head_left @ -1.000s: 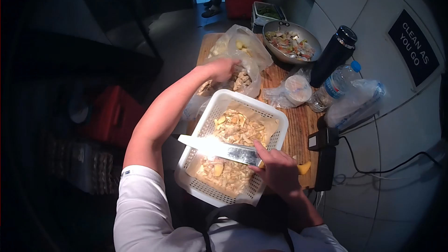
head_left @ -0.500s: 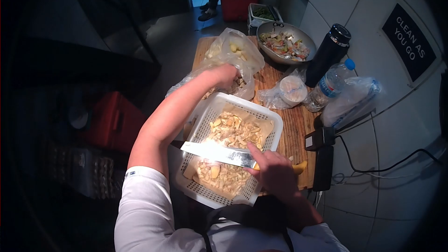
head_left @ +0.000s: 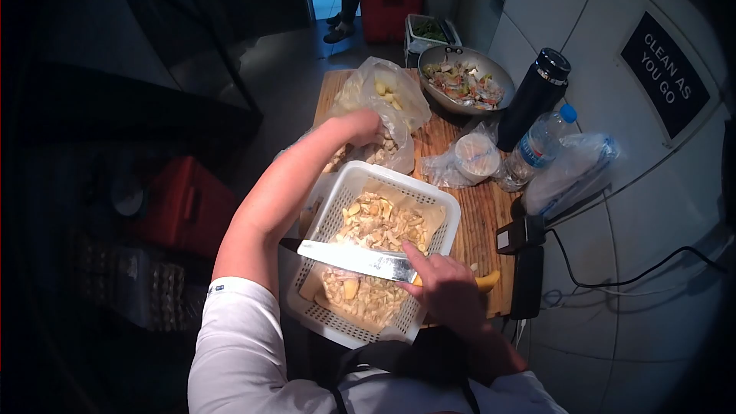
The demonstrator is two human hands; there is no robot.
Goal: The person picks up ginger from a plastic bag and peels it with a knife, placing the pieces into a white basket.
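Observation:
My right hand (head_left: 452, 285) is closed round the yellow handle of a large knife (head_left: 353, 257). Its broad blade points left, level across a white perforated plastic basket (head_left: 451, 224). Inside the basket, on a brownish liner, lie pale yellowish chopped pieces (head_left: 376, 218) on both sides of the blade. My left hand (head_left: 366, 127) reaches over the basket's far left corner into a clear plastic bag (head_left: 399, 155) of pale chunks. Its fingers point down and are hidden, so I cannot see what they hold. Another clear bag (head_left: 402, 84) with yellowish pieces lies just behind.
A wok (head_left: 429, 96) of mixed scraps stands at the back of the wooden table (head_left: 477, 218). A dark flask (head_left: 529, 103), a water bottle (head_left: 529, 153) and a wrapped round container (head_left: 477, 157) line the right side. Beyond, a person sits on a red cooler (head_left: 391, 15).
My left hand has shifted slightly left and down within the bag, and more of the pale chunks show. The knife and my right hand stay nearly still. The view has tilted slightly.

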